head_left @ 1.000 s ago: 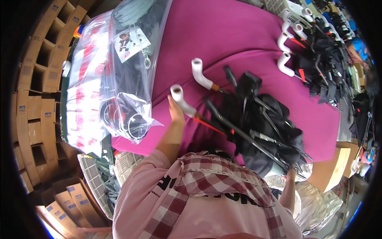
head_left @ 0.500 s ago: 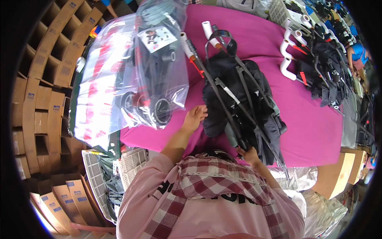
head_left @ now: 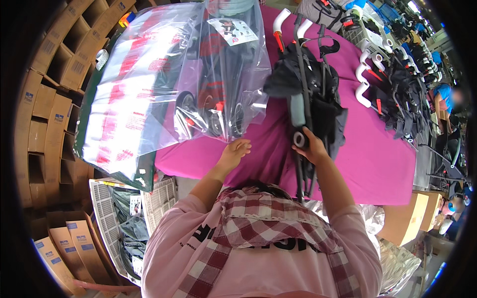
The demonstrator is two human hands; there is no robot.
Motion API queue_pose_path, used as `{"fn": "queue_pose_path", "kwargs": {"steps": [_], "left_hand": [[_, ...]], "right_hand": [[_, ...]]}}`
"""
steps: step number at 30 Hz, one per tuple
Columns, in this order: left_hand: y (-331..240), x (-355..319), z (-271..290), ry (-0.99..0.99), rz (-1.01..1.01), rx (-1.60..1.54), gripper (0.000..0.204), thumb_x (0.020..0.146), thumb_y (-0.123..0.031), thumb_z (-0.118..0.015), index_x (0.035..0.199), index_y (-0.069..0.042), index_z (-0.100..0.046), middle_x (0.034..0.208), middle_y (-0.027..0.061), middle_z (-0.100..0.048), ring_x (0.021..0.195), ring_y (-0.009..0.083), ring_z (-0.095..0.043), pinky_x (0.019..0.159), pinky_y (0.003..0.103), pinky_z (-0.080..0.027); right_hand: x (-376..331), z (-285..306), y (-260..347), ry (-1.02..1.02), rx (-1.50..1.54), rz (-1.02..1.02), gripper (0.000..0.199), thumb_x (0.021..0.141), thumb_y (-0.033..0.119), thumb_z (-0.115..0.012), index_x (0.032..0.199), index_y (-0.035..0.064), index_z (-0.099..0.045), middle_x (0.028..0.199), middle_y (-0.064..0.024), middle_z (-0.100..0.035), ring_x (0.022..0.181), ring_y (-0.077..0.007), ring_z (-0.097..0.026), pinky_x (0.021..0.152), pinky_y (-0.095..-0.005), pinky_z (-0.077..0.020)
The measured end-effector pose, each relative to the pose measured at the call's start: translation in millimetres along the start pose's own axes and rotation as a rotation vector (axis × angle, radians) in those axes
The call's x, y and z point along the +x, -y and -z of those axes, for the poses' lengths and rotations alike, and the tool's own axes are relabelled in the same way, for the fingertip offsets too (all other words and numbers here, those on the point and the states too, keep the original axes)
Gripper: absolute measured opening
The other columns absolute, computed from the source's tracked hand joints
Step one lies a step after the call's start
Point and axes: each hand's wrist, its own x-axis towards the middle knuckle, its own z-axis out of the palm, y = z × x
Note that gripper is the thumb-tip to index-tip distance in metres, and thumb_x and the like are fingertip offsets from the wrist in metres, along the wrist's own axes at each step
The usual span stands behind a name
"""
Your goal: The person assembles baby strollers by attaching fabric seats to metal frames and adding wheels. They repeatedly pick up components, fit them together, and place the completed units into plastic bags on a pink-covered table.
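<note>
A folded stroller frame (head_left: pixel 306 89) with black fabric and white curved handles lies lengthwise on the pink-covered table. My right hand (head_left: pixel 314 149) is closed around its near part, beside a round dark end piece with a pale centre. My left hand (head_left: pixel 235 153) hovers over the table, its fingers loosely bent and nothing visible in them. Just beyond it lies a clear plastic bag (head_left: pixel 256 107) around another folded stroller (head_left: pixel 216 94), whose dark wheels point toward me. A printed picture card (head_left: pixel 232 31) sits on that bag.
More white-and-red printed plastic bags (head_left: pixel 126 94) cover the table's left side. Several folded frames with white handles (head_left: pixel 397 94) lie at the right. Cardboard boxes (head_left: pixel 49 116) stack up at left, a white crate (head_left: pixel 107 218) stands below, and a carton (head_left: pixel 405 218) stands right. A person (head_left: pixel 442 97) is at far right.
The black stroller frame has been turned more upright, with its round end piece now showing in my right hand, which moved up. My left hand has shifted slightly left and down, its fingers bending.
</note>
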Motion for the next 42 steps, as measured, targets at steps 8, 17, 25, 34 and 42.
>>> {"fn": "queue_pose_path", "kwargs": {"steps": [8, 17, 25, 34, 42], "left_hand": [[4, -33, 42, -0.158, -0.054, -0.003, 0.029, 0.103, -0.021, -0.051, 0.123, -0.001, -0.058, 0.111, 0.0094, -0.067, 0.095, 0.0156, -0.066, 0.082, 0.028, -0.051], [54, -183, 86, -0.624, 0.169, 0.184, 0.030, 0.098, -0.019, -0.056, 0.121, 0.000, -0.061, 0.105, 0.0063, -0.069, 0.089, 0.0127, -0.066, 0.075, 0.028, -0.050], [125, -288, 119, -1.012, 0.158, -0.069, 0.033, 0.097, -0.022, -0.057, 0.118, 0.003, -0.062, 0.099, 0.0116, -0.070, 0.086, 0.0177, -0.068, 0.076, 0.032, -0.052], [215, -341, 235, -1.125, 0.114, -0.308, 0.031, 0.096, -0.017, -0.057, 0.119, 0.004, -0.061, 0.097, 0.0137, -0.070, 0.082, 0.0181, -0.068, 0.077, 0.033, -0.053], [311, -431, 407, -1.440, 0.143, -0.529, 0.027, 0.097, -0.016, -0.059, 0.117, 0.003, -0.062, 0.103, 0.0103, -0.069, 0.086, 0.0163, -0.068, 0.077, 0.029, -0.052]], "right_hand": [[-11, -29, -48, -0.030, -0.815, 0.647, 0.044, 0.090, 0.012, -0.066, 0.128, -0.0018, -0.050, 0.073, -0.0091, -0.066, 0.064, -0.0173, -0.067, 0.061, -0.0290, -0.0541], [-14, -189, -116, 0.667, -0.783, 1.011, 0.018, 0.092, 0.007, -0.063, 0.110, 0.0059, -0.063, 0.077, -0.0097, -0.066, 0.060, -0.0184, -0.062, 0.056, -0.0303, -0.0491], [-45, -263, -207, 1.103, -0.930, 0.838, 0.008, 0.090, 0.005, -0.064, 0.098, 0.0049, -0.066, 0.076, -0.0070, -0.066, 0.061, -0.0132, -0.061, 0.057, -0.0278, -0.0487], [-91, -457, -298, 1.121, -1.188, 1.385, 0.021, 0.085, 0.004, -0.064, 0.105, 0.0032, -0.065, 0.115, -0.0150, -0.060, 0.106, -0.0332, -0.059, 0.091, -0.0401, -0.0477], [-74, -622, -459, 1.078, -1.732, 1.627, 0.054, 0.080, 0.016, -0.073, 0.130, 0.0150, -0.055, 0.146, -0.0140, -0.042, 0.138, -0.0362, -0.036, 0.110, -0.0544, -0.0273]]}}
